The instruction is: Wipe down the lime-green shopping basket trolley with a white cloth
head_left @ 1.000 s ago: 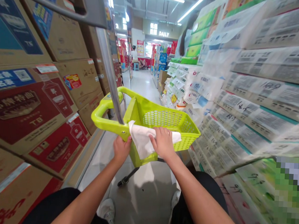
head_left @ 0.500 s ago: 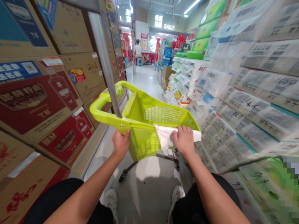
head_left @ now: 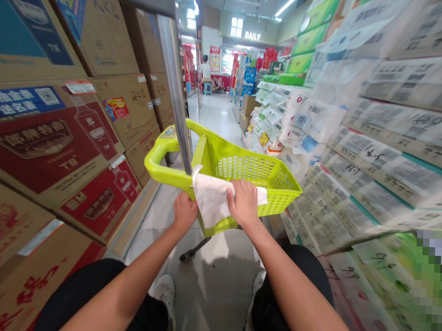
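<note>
A lime-green plastic shopping cart basket (head_left: 278, 208) with slotted walls stands in front of me on a metal frame with dark wheeled legs. A white cloth (head_left: 210, 194) lies draped over the near rim of its side. My right hand (head_left: 244, 201) is closed over that rim with the cloth under its fingers. Below the handle end, my left hand (head_left: 185, 212) grips the lower edge of the basket's near corner; its fingertips are hidden behind the plastic. A metal pole (head_left: 176, 94) rises from the handle end to a grey bar at the top.
Stacked cardboard boxes (head_left: 33, 146) line the left side. Shelves of white paper packs (head_left: 373, 153) with handwritten prices rise on the right, green packs (head_left: 382, 272) below them. A tiled aisle (head_left: 216, 111) runs ahead to a person near a blue stool (head_left: 207, 88).
My right hand has slid left along the rim, bringing the white cloth toward the handle end. The cart has shifted and turned slightly to the right, my left hand moving with it.
</note>
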Demonstrator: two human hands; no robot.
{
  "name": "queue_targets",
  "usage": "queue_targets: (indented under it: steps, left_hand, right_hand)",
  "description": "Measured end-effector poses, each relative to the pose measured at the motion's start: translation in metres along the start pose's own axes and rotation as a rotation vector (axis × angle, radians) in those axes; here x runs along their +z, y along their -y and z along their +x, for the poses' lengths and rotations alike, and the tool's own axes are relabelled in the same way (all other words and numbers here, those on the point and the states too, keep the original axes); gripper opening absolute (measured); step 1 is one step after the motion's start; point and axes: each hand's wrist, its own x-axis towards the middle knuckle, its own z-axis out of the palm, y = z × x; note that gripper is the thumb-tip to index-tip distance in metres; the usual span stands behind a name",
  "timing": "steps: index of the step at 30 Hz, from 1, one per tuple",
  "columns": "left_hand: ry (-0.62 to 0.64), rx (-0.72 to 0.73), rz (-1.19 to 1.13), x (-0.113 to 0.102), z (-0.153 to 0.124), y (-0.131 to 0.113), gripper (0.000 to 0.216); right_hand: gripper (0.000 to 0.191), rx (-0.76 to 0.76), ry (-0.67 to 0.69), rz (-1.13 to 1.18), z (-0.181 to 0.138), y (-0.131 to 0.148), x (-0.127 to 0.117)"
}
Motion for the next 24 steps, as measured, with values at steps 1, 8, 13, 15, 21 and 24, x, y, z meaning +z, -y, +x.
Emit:
queue_targets:
  steps: [1,8,13,15,21,24]
  left_hand:
    - [-0.01,0.008,0.02,-0.003,0.004,0.002,0.031]
    - [-0.076,0.039,0.03,-0.02,0.024,0.011,0.047]
    - [-0.02,0.077,-0.07,-0.017,0.025,0.01,0.05]
    - [0.036,0.097,-0.108,-0.014,0.022,0.007,0.051]
    - [0.116,0.138,-0.056,-0.006,0.01,-0.003,0.05]
    - [0.152,0.17,0.032,-0.009,0.013,0.001,0.049]
  right_hand:
    - [0.039,0.012,0.018,-0.002,0.001,-0.01,-0.002]
    - [0.04,0.187,0.048,-0.197,-0.008,-0.1,-0.019]
    - [0.037,0.217,-0.023,-0.294,-0.018,-0.11,-0.017]
    - [0.035,0.242,-0.087,-0.302,-0.018,-0.093,-0.009]
    - [0.039,0.117,-0.149,-0.065,-0.009,-0.007,0.011]
    - [0.045,0.086,-0.125,-0.003,-0.006,0.016,0.008]
